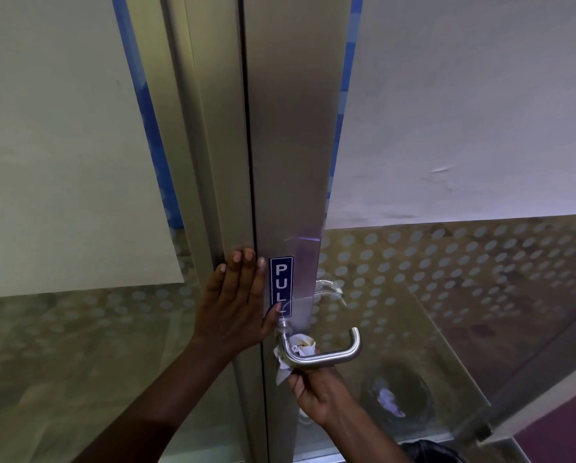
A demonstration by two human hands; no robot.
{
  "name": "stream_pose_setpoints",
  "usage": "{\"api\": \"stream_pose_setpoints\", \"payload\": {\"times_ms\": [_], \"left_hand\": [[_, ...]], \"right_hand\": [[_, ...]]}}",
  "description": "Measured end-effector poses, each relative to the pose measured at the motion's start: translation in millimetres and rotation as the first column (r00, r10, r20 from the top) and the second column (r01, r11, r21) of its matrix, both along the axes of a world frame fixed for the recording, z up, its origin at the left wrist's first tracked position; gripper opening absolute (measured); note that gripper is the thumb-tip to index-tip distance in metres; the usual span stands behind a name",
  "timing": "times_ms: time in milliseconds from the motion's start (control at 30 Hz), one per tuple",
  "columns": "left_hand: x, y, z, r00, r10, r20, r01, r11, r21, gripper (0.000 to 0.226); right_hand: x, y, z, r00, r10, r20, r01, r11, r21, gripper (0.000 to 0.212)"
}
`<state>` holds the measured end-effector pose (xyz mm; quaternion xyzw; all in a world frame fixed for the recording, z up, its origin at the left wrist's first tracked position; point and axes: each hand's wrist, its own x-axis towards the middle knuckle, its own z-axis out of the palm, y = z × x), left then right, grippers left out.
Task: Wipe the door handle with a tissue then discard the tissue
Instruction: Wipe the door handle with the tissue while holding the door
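The right hand (316,389) pinches a crumpled tissue (291,357) against the door handle (320,352); the left hand (236,302) presses flat, fingers together, on the door frame (290,162).

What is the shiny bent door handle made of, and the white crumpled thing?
The curved silver door handle looks like brushed metal, probably steel: dull grey sheen with soft highlights. The white crumpled tissue looks like thin paper: creased, soft, matte.

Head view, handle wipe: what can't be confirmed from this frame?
- Tissue: mostly hidden behind the door handle and the right hand; how much of the handle it covers is unclear.
- Right hand's fingers: curled out of sight under the handle.
- PULL sign: last letter partly covered by the left hand.
- Dark round object behind the glass: too blurred to identify.
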<state>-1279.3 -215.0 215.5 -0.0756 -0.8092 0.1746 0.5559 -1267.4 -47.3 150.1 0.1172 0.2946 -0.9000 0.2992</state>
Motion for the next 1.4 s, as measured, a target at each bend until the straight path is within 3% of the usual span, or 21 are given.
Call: {"api": "stream_pose_setpoints", "payload": {"times_ms": [200, 533, 800, 933, 1000, 1067, 1100, 1233, 1400], "left_hand": [[0, 1, 0, 1.0, 0.01, -0.006, -0.01, 1.0, -0.003, 0.08], [-1, 0, 1, 1.0, 0.015, -0.012, -0.015, 1.0, -0.01, 0.083], [-2, 0, 0, 1.0, 0.027, -0.014, -0.027, 1.0, -0.01, 0.081], [-1, 0, 0, 1.0, 0.022, -0.018, -0.022, 1.0, -0.012, 0.081], [-1, 0, 0, 1.0, 0.021, -0.019, -0.021, 1.0, -0.013, 0.081], [-1, 0, 0, 1.0, 0.019, -0.02, -0.019, 1.0, -0.014, 0.081], [-1, 0, 0, 1.0, 0.019, -0.021, -0.019, 1.0, -0.014, 0.081], [-1, 1, 1, 1.0, 0.015, -0.023, -0.015, 1.0, -0.013, 0.081], [-1, 0, 1, 1.0, 0.011, -0.022, -0.011, 1.0, -0.007, 0.081]], "right_hand": [[3, 13, -10, 0.996, 0.075, -0.043, -0.077, 0.995, -0.066, 0.013], [-3, 53, -15, 0.964, 0.11, -0.241, -0.091, 0.992, 0.091, 0.035], [-23, 92, -9, 0.977, 0.079, -0.197, -0.062, 0.994, 0.092, 0.02], [-30, 98, -8, 0.977, 0.104, -0.188, -0.089, 0.992, 0.087, 0.047], [-33, 100, -8, 0.982, 0.101, -0.159, -0.092, 0.994, 0.062, 0.043], [-34, 102, 0, 0.987, 0.103, -0.125, -0.095, 0.993, 0.067, 0.025], [-35, 104, 4, 0.989, 0.094, -0.113, -0.084, 0.992, 0.091, 0.019], [-43, 115, 17, 0.995, 0.046, -0.088, -0.024, 0.971, 0.24, 0.044], [-49, 119, 21, 0.995, -0.005, -0.103, 0.038, 0.948, 0.315, 0.024]]}}
